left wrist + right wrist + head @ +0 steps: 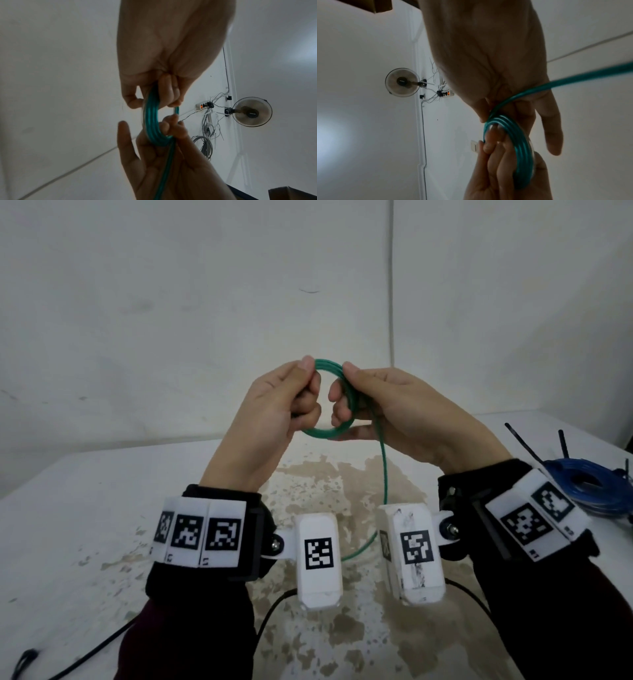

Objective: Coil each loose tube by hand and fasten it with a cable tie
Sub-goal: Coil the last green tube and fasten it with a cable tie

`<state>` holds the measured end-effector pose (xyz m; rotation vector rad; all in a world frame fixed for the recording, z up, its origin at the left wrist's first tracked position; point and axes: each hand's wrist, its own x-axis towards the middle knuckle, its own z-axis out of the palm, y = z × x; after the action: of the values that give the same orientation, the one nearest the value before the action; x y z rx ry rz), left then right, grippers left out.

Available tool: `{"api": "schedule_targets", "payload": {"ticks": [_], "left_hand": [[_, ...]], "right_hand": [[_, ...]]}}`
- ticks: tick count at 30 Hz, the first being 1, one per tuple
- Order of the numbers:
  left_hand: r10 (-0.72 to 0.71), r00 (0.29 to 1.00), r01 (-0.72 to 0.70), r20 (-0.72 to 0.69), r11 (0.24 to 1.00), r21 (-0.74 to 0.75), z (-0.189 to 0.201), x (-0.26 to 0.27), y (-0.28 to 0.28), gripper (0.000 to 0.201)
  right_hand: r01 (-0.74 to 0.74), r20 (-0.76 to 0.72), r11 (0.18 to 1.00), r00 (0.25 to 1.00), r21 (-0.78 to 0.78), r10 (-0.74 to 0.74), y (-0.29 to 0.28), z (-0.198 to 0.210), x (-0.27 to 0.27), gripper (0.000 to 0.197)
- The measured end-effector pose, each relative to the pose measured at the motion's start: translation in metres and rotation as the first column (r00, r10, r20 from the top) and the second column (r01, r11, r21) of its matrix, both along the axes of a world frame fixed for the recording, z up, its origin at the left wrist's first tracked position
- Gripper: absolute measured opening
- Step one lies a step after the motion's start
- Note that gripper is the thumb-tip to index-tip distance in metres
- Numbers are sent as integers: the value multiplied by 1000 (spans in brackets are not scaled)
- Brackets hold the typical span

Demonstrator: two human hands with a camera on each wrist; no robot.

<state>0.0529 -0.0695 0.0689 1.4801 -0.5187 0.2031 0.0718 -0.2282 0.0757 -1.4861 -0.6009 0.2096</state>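
Observation:
A green tube [330, 431] is wound into a small coil of several loops, held up above the table between both hands. My left hand [301, 392] pinches the coil's left side between thumb and curled fingers [169, 93]. My right hand [349, 395] grips the right side, fingers through the ring. The coil's loops [152, 128] run side by side in the left wrist view, and the coil [520, 152] shows the same in the right wrist view. A loose tail [384, 474] hangs from the right hand down to the table; this tail [583, 78] crosses the right palm.
A coiled blue tube [589, 484] lies on the stained white table [85, 508] at the right edge, with black cable ties [524, 445] sticking up beside it. Black cables [85, 655] run across the near table. A white wall stands close behind.

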Motion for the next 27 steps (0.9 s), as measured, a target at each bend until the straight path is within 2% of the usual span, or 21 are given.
{"api": "schedule_targets", "payload": {"ticks": [4,7,9,13,16,21,25,27], "left_hand": [[44,999,-41,28,992,-117,-1,1,-9,34],[-18,1000,15,-16,988,-153,0,0,-13,35],[-77,994,68,-82,992,-107,2,-2,-10,35],[-112,978,130,-174,987,97,3,-5,0,36],[-83,992,98,-98,982,163,1,-4,5,35],[-6,1000,7,27,999,-46,1,0,-2,34],[23,999,-16,45,991,-134,2,-2,-11,36],[-11,1000,15,22,983,-182,3,-2,-13,35]], "right_hand": [[-39,-11,997,999,69,40,-3,2,0,38],[-24,7,997,1000,68,23,-3,4,-1,36],[-19,38,1000,999,17,18,-5,5,-2,35],[-46,76,992,996,-116,54,-6,3,-4,38],[-65,37,990,997,-129,70,-4,2,-5,36],[-31,33,999,999,-12,31,-7,6,-4,35],[-44,66,999,997,11,43,-10,5,-3,37],[-25,98,999,995,20,23,-8,5,-1,35]]}}
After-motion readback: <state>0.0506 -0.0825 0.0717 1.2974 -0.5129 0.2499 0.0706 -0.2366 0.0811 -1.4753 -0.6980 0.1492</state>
